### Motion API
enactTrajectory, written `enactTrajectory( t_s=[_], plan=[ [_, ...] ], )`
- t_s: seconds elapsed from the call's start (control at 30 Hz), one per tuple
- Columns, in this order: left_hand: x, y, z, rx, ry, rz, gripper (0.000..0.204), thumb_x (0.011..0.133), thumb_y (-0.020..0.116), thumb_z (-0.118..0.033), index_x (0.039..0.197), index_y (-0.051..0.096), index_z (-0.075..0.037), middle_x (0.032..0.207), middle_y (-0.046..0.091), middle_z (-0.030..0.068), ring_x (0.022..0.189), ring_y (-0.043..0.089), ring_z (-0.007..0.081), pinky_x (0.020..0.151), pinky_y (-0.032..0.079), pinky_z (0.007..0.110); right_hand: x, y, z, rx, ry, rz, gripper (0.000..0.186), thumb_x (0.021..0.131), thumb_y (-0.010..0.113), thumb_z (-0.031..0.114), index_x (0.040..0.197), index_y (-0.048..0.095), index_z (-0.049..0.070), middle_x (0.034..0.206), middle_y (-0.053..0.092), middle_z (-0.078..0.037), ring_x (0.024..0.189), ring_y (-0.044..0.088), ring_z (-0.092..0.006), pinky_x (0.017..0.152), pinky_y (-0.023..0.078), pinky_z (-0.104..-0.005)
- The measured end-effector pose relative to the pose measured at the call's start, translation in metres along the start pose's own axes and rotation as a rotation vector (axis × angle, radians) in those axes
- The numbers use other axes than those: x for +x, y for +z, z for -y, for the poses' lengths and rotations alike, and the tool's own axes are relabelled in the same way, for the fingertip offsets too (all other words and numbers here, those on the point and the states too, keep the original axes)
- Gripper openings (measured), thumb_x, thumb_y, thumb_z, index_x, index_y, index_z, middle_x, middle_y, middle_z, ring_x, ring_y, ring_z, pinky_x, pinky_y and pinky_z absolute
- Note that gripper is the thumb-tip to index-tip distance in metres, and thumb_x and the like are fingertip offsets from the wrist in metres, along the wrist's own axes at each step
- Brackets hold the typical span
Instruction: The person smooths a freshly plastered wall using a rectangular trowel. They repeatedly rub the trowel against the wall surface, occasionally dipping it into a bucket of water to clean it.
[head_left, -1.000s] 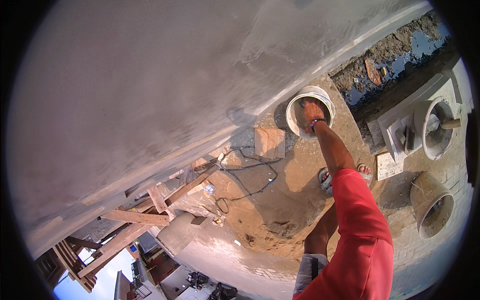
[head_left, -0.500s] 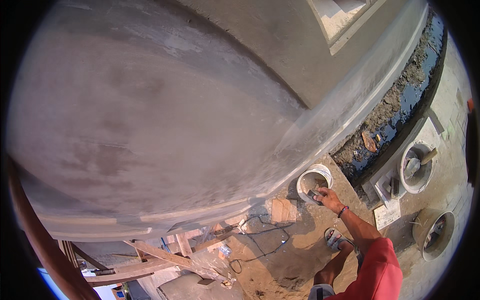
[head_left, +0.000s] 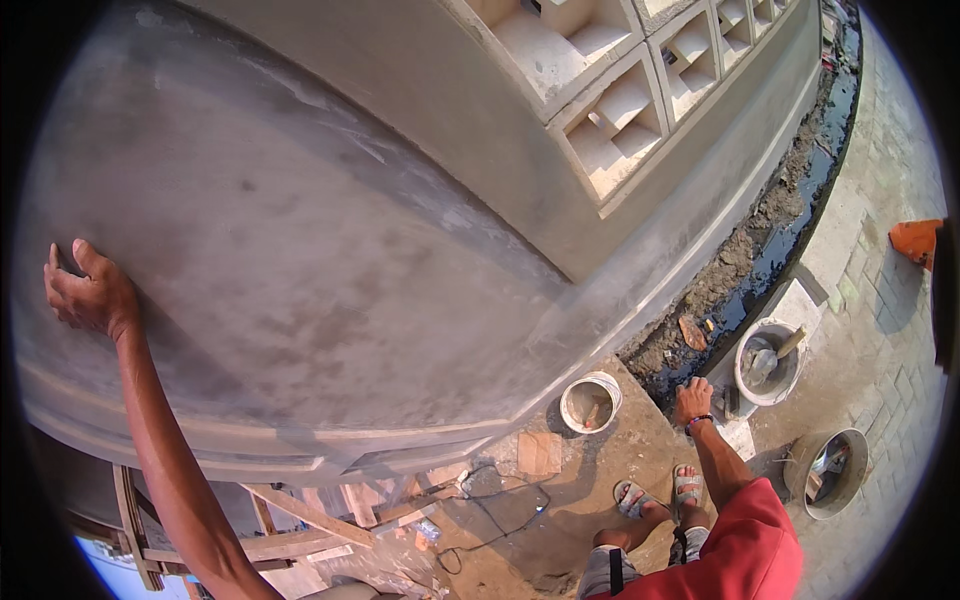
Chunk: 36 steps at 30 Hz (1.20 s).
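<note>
My left hand (head_left: 95, 292) is against the grey plastered wall (head_left: 330, 270) at the far left, its thumb and fingers apart and holding nothing. To the right, my right hand (head_left: 692, 401) hangs with curled fingers over the edge beside the drainage ditch. Whatever is in that hand, if anything, is hidden. A white bucket (head_left: 612, 402) with something brownish inside stands at the wall's foot, left of that hand. Right of the hand sits a white basin (head_left: 745, 378), holding a grey tool with a wooden handle (head_left: 792, 343).
Dark water (head_left: 770, 265) lies in the ditch along the wall. A second bucket (head_left: 862, 460) with tools stands on the paving. A brown tile (head_left: 540, 453), a black cable (head_left: 500, 530) and wooden planks (head_left: 310, 518) lie lower left. Perforated blocks (head_left: 615, 125) fill the wall opening.
My right hand, which held a small dark block over the white bucket, has moved right toward the ditch edge. My left hand has come into view on the wall. The view has shifted.
</note>
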<state>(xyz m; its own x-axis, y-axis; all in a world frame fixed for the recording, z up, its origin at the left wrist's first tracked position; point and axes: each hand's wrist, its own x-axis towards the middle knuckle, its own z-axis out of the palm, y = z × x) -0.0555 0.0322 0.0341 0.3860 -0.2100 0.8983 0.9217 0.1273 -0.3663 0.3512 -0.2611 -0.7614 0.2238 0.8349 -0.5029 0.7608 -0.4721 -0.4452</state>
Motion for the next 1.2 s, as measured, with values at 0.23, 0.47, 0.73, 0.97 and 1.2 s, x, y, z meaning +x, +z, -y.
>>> enactTrajectory(
  t_s=[0.23, 0.47, 0.73, 0.97, 1.2],
  plan=[
    [-0.011, -0.017, -0.009, 0.036, -0.042, 0.084, 0.054, 0.096, 0.047, -0.044, 0.139, 0.052, -0.011, 0.149, 0.039, 0.0167, 0.141, 0.032, 0.0314, 0.114, 0.023, 0.053, -0.053, -0.083, 0.106, 0.646, -0.253, -0.514, 0.076, 0.074, 0.073, 0.018, 0.144, 0.045, 0.006, 0.125, 0.052, -0.021, 0.116, 0.051, -0.0386, 0.104, 0.04, -0.0463],
    [-0.014, -0.009, -0.022, 0.018, -0.057, 0.082, 0.057, 0.094, 0.049, -0.046, 0.139, 0.051, -0.011, 0.148, 0.039, 0.0163, 0.141, 0.029, 0.0354, 0.113, 0.024, 0.055, -0.049, -0.254, 0.252, 0.946, -0.608, -0.964, 0.074, 0.079, 0.077, 0.015, 0.145, 0.045, 0.005, 0.139, 0.049, -0.022, 0.132, 0.046, -0.0362, 0.11, 0.038, -0.0449],
    [-0.013, -0.015, -0.023, -0.001, -0.075, 0.063, 0.056, 0.093, 0.05, -0.046, 0.137, 0.053, -0.012, 0.147, 0.039, 0.0184, 0.14, 0.03, 0.0362, 0.112, 0.025, 0.055, -0.034, -0.394, 0.347, 0.925, -0.835, -1.362, 0.077, 0.077, 0.08, 0.015, 0.146, 0.046, 0.011, 0.137, 0.047, -0.024, 0.127, 0.047, -0.0389, 0.106, 0.04, -0.0466],
    [-0.012, -0.017, -0.029, -0.028, -0.059, 0.075, 0.057, 0.093, 0.049, -0.045, 0.136, 0.053, -0.009, 0.147, 0.041, 0.0197, 0.141, 0.03, 0.0343, 0.113, 0.023, 0.055, 0.006, -0.246, 0.316, 0.733, -0.77, -1.176, 0.074, 0.077, 0.08, 0.014, 0.144, 0.048, 0.014, 0.139, 0.042, -0.026, 0.128, 0.044, -0.042, 0.106, 0.037, -0.0529],
    [-0.013, -0.02, -0.019, -0.029, -0.03, 0.063, 0.056, 0.093, 0.049, -0.045, 0.135, 0.055, -0.007, 0.144, 0.045, 0.0204, 0.142, 0.031, 0.0311, 0.113, 0.022, 0.054, -0.019, -0.319, 0.3, 0.747, -0.876, -1.311, 0.071, 0.078, 0.081, 0.014, 0.141, 0.049, 0.008, 0.139, 0.045, -0.021, 0.128, 0.047, -0.0368, 0.104, 0.043, -0.0459]
  ],
)
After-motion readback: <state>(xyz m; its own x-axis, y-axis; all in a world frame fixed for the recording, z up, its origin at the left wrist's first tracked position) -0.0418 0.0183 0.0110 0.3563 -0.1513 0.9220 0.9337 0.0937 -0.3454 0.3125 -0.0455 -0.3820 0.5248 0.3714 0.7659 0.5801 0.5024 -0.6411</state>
